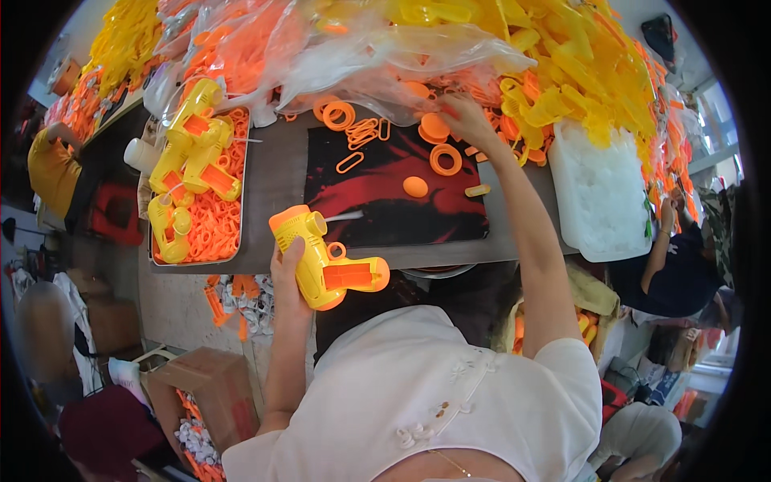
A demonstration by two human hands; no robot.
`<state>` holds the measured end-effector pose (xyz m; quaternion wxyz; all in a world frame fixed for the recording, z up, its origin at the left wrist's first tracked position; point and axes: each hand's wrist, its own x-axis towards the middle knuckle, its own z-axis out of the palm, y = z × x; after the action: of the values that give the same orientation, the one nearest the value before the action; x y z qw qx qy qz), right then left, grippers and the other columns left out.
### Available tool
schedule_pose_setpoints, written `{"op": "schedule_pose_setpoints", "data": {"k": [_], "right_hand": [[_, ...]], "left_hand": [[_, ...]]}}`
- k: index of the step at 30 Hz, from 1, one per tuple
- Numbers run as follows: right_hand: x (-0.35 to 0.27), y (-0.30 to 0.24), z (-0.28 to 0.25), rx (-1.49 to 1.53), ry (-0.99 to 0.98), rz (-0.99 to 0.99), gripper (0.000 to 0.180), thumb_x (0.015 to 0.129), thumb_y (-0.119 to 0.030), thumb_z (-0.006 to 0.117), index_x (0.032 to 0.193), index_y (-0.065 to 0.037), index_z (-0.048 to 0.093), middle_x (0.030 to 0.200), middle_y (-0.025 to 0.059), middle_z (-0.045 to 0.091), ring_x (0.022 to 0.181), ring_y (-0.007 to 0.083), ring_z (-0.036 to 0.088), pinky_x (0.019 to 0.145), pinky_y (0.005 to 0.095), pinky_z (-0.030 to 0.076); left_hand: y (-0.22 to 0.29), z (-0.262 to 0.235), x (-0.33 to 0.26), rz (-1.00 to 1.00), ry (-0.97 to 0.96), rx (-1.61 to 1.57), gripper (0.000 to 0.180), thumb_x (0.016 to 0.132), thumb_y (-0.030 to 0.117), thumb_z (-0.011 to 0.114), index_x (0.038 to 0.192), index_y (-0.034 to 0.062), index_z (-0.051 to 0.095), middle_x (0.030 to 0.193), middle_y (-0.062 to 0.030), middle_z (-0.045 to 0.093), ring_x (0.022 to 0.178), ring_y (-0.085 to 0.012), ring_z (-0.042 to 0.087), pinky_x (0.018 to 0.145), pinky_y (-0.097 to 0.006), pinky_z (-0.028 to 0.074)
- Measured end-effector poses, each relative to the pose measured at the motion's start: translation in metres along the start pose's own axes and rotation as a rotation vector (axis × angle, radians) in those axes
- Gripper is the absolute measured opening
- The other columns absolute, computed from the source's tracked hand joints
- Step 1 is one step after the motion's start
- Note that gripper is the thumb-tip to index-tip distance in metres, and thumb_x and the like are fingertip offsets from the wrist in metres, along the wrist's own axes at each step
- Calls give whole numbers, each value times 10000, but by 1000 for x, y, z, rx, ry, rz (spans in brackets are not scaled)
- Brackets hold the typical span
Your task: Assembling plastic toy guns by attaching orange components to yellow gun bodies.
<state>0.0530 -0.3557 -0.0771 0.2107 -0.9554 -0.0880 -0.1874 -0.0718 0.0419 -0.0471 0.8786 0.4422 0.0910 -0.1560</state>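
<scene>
My left hand (291, 269) is wrapped around a yellow and orange toy gun (321, 269), held up at the table's near edge. The gun's handle shows an open orange recess, and a whitish stick pokes out beside its barrel. At the far side of the black and red mat (361, 217), my right hand (466, 119) reaches down with bent fingers among loose orange parts. Just beside those fingers lie orange discs (434, 127); what they pinch, if anything, is hidden. On the mat are an orange ring (446, 160), an orange ball (415, 187) and several orange oval loops (363, 132).
On the left, a tray (241, 205) of small orange parts carries several yellow toy guns (193, 153). A white tub (601, 193) stands at the right. Clear plastic bags (385, 60) and yellow parts (586, 64) pile up behind. Other people sit on both sides.
</scene>
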Motion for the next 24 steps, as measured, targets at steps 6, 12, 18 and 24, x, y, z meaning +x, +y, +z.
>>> {"op": "schedule_pose_setpoints", "data": {"k": [6, 12, 18, 24], "right_hand": [[3, -13, -22, 221, 100, 144, 275, 908, -264, 595, 1025, -25, 665, 919, 156, 672, 872, 315, 633, 769, 385, 479], [11, 0, -22, 201, 205, 176, 209, 881, -169, 608, 989, 2, 661, 858, 166, 675, 801, 296, 656, 722, 360, 498], [24, -42, -27, 301, 177, 146, 184, 908, -121, 601, 1031, 6, 654, 882, 106, 699, 792, 184, 662, 738, 301, 511], [68, 6, -37, 51, -36, 211, 208, 783, -131, 638, 926, 13, 681, 832, 152, 689, 756, 237, 669, 697, 353, 512]], "left_hand": [[0, 0, 12, -12, 40, 38, 378, 895, 148, 612, 1225, 2, 499, 1020, -113, 636, 833, -187, 660, 741, -323, 566], [-2, 15, 10, 20, -4, 41, 418, 886, 134, 624, 1259, 2, 491, 1077, -124, 638, 889, -180, 651, 772, -311, 553], [-8, 7, 16, -48, 39, 109, 415, 885, 129, 640, 1257, 15, 496, 1096, -120, 638, 896, -173, 649, 779, -308, 552], [-3, 14, 18, -25, 19, 41, 405, 887, 120, 634, 1253, 18, 492, 1064, -108, 635, 878, -170, 646, 769, -317, 555]]}}
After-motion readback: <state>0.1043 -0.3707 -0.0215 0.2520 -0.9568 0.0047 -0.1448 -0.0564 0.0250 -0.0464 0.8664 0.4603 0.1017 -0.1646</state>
